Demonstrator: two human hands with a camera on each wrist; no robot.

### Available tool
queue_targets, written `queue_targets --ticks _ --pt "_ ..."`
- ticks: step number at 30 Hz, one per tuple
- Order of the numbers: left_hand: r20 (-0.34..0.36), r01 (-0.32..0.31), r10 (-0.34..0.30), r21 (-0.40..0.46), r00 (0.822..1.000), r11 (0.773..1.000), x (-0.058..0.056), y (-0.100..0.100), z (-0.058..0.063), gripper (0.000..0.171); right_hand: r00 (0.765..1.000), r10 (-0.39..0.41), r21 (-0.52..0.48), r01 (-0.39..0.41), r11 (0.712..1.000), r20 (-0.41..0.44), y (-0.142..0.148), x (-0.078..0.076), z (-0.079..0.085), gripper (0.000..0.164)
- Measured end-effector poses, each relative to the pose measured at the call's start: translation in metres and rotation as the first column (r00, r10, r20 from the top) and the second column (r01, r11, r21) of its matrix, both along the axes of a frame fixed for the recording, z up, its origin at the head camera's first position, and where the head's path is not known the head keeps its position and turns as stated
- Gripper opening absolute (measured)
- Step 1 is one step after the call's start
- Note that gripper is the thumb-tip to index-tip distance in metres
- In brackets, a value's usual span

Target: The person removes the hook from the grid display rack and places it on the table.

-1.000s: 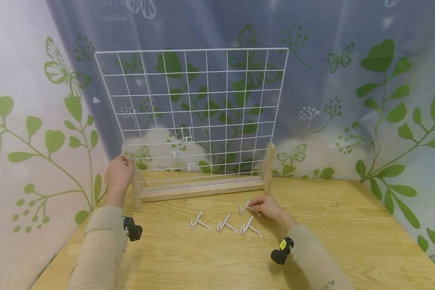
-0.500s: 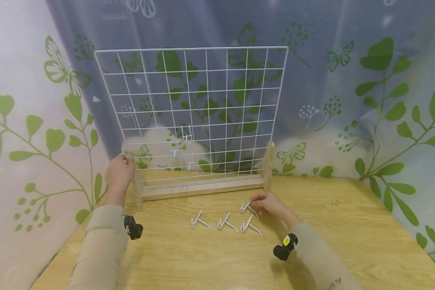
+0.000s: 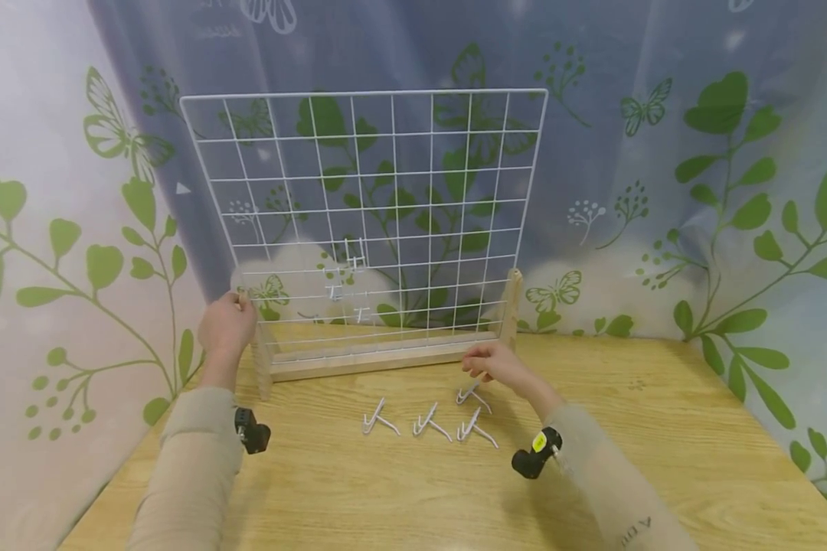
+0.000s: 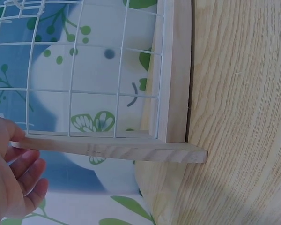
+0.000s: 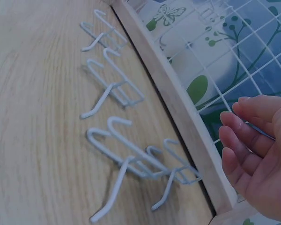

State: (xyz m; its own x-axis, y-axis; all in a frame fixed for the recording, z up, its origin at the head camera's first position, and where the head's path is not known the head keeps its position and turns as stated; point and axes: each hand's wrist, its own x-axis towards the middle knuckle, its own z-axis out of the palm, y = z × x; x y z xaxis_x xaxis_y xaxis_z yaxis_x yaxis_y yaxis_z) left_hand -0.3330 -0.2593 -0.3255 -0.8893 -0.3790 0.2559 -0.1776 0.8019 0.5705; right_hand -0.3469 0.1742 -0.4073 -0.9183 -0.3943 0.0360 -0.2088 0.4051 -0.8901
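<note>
My left hand [image 3: 227, 325] grips the upper end of the stand's left wooden upright [image 4: 117, 150], thumb and index finger at its tip. The upright carries a white wire grid panel [image 3: 393, 208] standing in a wooden base. My right hand [image 3: 503, 369], in the right wrist view a relaxed hand [image 5: 264, 150] with loosely bent fingers, holds nothing. It hovers just above and behind the rearmost white wire hook [image 3: 480, 400]. Several such hooks lie on the table, among them a left hook [image 3: 388, 424], a middle hook [image 3: 439, 431] and a front right hook [image 3: 484, 437].
Small white hooks [image 3: 356, 262] hang on the lower left-centre of the grid. The base's front rail [image 3: 386, 360] runs behind the loose hooks. A patterned curtain [image 3: 606, 252] stands behind the wooden table [image 3: 386, 497].
My right hand has let go of the rearmost hook, which now lies slightly turned, and has lifted up and leftward toward the base rail. The left hand stays at the upright.
</note>
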Motion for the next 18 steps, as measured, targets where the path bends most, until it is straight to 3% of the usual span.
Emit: queue_targets --ticks 10,18 --pt "0.018 -0.008 0.008 0.038 1.000 0.999 -0.002 0.000 0.002 0.048 1.000 -0.009 -0.007 0.009 1.000 -0.013 -0.013 0.005 0.028 0.031" --pt "0.015 -0.021 0.021 0.036 1.000 0.999 -0.003 0.000 0.004 0.049 0.999 0.013 -0.011 -0.013 1.000 -0.029 -0.026 -0.002 0.046 0.029"
